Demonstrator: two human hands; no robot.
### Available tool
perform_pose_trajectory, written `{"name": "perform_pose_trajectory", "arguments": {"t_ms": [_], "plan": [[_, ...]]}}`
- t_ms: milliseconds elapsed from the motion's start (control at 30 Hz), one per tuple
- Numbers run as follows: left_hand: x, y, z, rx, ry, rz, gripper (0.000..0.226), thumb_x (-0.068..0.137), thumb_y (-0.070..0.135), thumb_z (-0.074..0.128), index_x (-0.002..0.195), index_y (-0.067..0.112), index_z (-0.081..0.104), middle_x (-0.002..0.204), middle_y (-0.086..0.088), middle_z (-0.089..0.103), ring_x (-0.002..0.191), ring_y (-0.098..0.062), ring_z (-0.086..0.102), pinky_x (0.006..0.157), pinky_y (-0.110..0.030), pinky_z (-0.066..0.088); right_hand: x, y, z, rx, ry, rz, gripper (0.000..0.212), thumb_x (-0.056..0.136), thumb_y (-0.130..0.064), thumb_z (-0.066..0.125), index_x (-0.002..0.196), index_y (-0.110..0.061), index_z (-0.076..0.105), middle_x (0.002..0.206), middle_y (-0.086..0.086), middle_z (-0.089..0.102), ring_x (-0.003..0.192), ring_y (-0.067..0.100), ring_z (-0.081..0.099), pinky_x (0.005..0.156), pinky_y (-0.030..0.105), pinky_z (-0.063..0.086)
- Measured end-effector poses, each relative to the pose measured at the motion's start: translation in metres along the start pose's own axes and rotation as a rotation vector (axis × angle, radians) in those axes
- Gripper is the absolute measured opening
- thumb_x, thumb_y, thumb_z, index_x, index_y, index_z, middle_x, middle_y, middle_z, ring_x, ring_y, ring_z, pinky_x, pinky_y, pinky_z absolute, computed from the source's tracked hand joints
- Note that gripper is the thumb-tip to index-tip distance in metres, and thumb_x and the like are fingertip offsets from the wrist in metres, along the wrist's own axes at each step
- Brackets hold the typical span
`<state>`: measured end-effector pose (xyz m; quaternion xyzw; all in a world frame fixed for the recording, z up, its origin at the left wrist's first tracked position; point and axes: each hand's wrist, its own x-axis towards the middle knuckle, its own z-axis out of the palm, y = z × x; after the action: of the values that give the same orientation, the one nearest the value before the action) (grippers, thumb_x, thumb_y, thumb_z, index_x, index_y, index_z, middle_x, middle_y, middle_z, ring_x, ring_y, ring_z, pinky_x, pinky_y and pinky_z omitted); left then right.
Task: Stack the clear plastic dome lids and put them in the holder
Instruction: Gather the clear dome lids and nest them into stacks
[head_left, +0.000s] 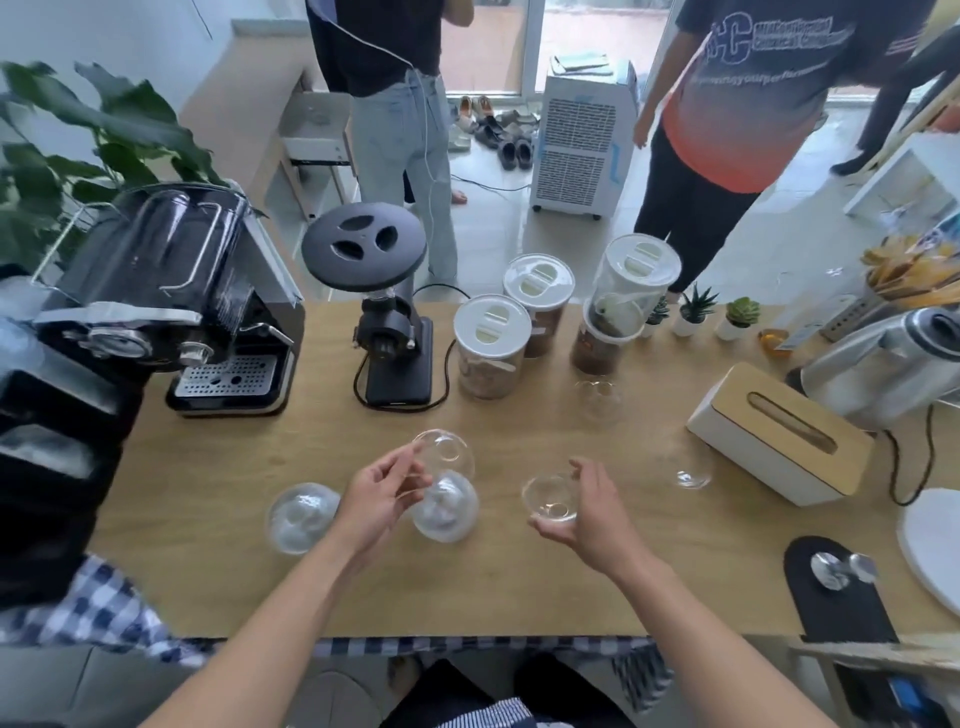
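Hands (382, 493) (587, 512) each gripping a dome lid (444, 452) (550, 498)

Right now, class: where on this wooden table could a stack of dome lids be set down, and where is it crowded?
Free: the near strip of the table between the forearms; the left patch before the espresso machine. Crowded: mid-table, where the left hand and right hand each hold a lid amid loose lids; and the back row of canisters.

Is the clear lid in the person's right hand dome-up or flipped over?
Flipped over. The lid in the right hand shows its wide rim facing up like a bowl, with the small hole at the bottom.
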<state>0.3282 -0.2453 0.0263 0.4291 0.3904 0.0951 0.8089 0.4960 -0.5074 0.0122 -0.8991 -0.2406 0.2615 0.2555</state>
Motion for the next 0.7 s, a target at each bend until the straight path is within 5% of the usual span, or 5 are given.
{"name": "perform_pose_trajectory", "arguments": {"t_ms": [467,700], "plan": [[0.006,-0.054,-0.044,-0.002,0.103,-0.099,0.028,0.113,0.015,0.06,0.136,0.013,0.076,0.083,0.001,0.075,0.08,-0.015,0.067,0.072,-0.026,0.061,0.001,-0.087,0.033,-0.567,-0.091,-0.18,0.132,0.081,-0.072,0.08,0.174,-0.016,0.006,0.155,0.006,0.049,0.136,0.029,0.046,0.11,0.045,0.047],[0.018,-0.064,-0.037,0.136,0.216,-0.058,0.019,0.112,0.025,0.066,0.123,0.019,0.08,0.096,-0.005,0.077,0.087,-0.018,0.068,0.077,-0.031,0.061,0.004,-0.108,0.044,-0.53,-0.109,-0.21,0.124,0.082,-0.073,0.081,0.171,-0.015,0.017,0.158,0.006,0.047,0.137,0.031,0.049,0.113,0.05,0.047]]}}
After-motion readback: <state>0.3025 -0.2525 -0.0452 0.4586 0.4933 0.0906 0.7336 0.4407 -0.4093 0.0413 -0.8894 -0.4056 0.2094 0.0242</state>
